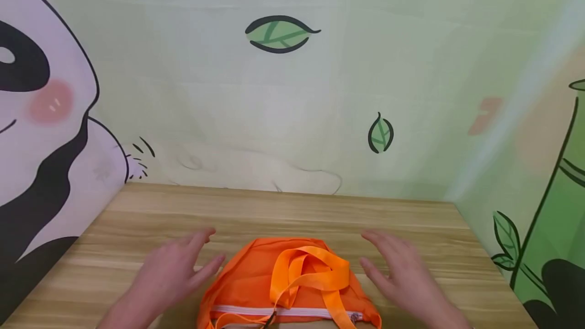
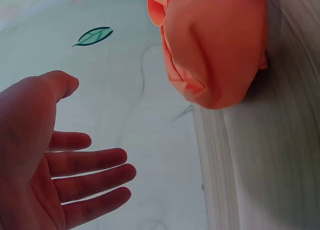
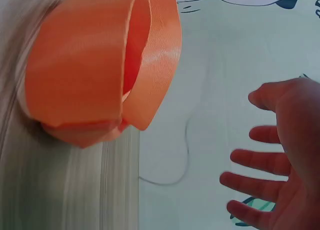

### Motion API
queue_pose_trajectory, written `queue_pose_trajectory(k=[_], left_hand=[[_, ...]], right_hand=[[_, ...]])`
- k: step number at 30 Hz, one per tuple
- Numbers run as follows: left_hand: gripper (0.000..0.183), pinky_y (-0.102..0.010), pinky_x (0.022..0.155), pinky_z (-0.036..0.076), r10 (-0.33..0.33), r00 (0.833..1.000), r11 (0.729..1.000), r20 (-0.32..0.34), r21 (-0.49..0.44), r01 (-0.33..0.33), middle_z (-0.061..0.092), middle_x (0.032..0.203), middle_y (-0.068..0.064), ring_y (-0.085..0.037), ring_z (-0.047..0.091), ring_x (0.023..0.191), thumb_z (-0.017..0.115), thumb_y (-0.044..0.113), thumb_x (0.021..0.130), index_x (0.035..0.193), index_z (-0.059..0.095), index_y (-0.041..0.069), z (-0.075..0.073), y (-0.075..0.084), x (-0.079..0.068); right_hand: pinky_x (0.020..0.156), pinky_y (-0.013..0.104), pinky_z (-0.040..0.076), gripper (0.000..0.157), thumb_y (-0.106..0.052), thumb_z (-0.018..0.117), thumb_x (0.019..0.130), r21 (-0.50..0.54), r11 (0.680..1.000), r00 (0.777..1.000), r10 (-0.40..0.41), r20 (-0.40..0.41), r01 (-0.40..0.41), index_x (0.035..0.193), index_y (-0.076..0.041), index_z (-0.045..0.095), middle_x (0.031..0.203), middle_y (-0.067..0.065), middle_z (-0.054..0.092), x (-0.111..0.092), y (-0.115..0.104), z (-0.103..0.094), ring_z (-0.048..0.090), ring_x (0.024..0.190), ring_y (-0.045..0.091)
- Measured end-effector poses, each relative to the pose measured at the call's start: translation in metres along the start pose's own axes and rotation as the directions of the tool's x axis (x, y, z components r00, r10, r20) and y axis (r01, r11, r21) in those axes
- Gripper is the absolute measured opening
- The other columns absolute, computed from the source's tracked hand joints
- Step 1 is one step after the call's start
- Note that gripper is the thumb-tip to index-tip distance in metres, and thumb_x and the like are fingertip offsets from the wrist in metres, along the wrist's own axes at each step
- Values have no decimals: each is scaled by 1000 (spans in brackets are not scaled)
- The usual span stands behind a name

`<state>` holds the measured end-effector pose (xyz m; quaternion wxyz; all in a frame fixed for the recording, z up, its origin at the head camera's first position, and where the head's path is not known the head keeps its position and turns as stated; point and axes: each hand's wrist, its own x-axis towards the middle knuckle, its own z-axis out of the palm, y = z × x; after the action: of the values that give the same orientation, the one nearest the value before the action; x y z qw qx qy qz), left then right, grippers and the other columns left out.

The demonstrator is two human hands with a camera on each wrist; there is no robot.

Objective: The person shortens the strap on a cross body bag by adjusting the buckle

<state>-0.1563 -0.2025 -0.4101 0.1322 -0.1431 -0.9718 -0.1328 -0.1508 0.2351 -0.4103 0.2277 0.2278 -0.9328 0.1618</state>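
An orange fabric bag (image 1: 247, 278) with a white zipper (image 1: 301, 312) lies on the table at the near edge of the head view. On top of it an orange strap (image 1: 338, 273) is heaped in loops. To the bag's left is my left hand (image 1: 171, 270), apart from it, fingers extended and holding nothing. My right hand (image 1: 404, 278) hovers on the other side, likewise free of the bag. Both wrist views show spread fingers and bare palms; the bag (image 2: 215, 50) is in the left one, and the strap (image 3: 75, 65) looms large in the right one. The bag's near part is cut off.
The wood-grain table (image 1: 292, 212) meets a pale green backdrop (image 1: 183, 65) at its far edge. Printed on the backdrop are a panda (image 1: 55, 161) at left, leaves (image 1: 279, 34) in the middle and bamboo (image 1: 557, 232) at right.
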Motion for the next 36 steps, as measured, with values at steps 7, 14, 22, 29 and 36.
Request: queue_pose_trajectory(k=[7, 14, 22, 29, 36], left_hand=[[46, -50, 83, 65, 52, 999, 998, -8, 30, -52, 79, 118, -7, -29, 77, 98, 77, 47, 97, 129, 72, 14, 2, 5, -2], [34, -40, 84, 65, 205, 975, 978, -89, 58, -201, 78, 114, 4, -18, 75, 100, 83, 41, 94, 120, 75, 20, 1, 6, -6], [28, -34, 83, 65, 305, 950, 952, -63, 26, -304, 75, 111, 12, -9, 71, 98, 83, 38, 94, 117, 75, 25, -3, 13, -11], [32, -37, 87, 65, 352, 934, 936, -58, 10, -352, 75, 112, 10, -9, 71, 100, 84, 37, 93, 120, 75, 22, 0, 13, -14], [32, -38, 89, 64, 440, 894, 898, -84, 8, -441, 73, 112, 10, -10, 70, 101, 82, 38, 95, 118, 76, 17, 14, 16, -19]], right_hand=[[106, 61, 54, 49, -28, 80, 99, 39, 999, 995, 7, 102, -11, 144, -18, 65, 146, 4, 68, 8, -13, 5, 65, 130, 31], [108, 57, 54, 47, -29, 77, 101, 84, 996, 980, -54, 193, 38, 145, -21, 66, 149, -2, 66, 17, -24, 11, 63, 134, 27], [106, 51, 55, 47, -28, 79, 99, 101, 982, 960, -181, 213, 163, 143, -20, 67, 147, -3, 67, 24, -35, 21, 63, 129, 21], [106, 49, 54, 47, -30, 78, 100, 138, 963, 945, -255, 204, 231, 144, -21, 66, 147, -3, 67, 27, -43, 32, 64, 127, 19], [109, 48, 52, 48, -31, 74, 103, 193, 940, 913, -324, 249, 282, 148, -20, 63, 149, -4, 65, 26, -52, 44, 62, 130, 17]])
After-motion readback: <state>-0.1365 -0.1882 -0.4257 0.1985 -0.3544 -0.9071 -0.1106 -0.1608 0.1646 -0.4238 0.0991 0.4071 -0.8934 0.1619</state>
